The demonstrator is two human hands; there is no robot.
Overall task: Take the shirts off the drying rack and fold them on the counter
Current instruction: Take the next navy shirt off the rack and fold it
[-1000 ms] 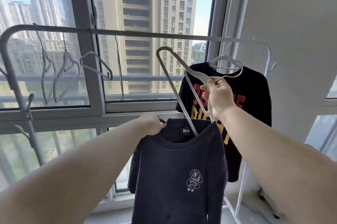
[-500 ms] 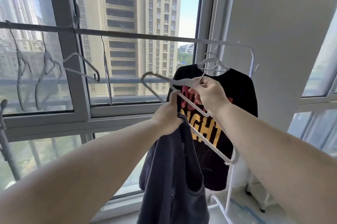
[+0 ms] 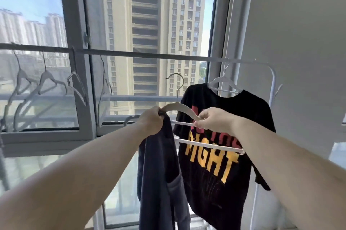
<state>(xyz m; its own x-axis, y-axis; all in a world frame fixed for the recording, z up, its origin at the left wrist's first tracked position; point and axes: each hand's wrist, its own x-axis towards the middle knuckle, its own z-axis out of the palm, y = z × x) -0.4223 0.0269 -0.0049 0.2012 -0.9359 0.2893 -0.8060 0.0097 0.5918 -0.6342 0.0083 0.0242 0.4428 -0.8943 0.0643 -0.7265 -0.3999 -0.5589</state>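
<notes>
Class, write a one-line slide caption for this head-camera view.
Left hand holds grey shirt; right hand holds its hanger; black shirt hangs behind.

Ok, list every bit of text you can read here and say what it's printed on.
"IGHT", yellow letters, first letter hidden: black shirt hanging on the rack.
Red line above it: mostly hidden behind the right hand, unreadable.
Dark line below the yellow: too faint to read.
Grey shirt: no text visible.
</notes>
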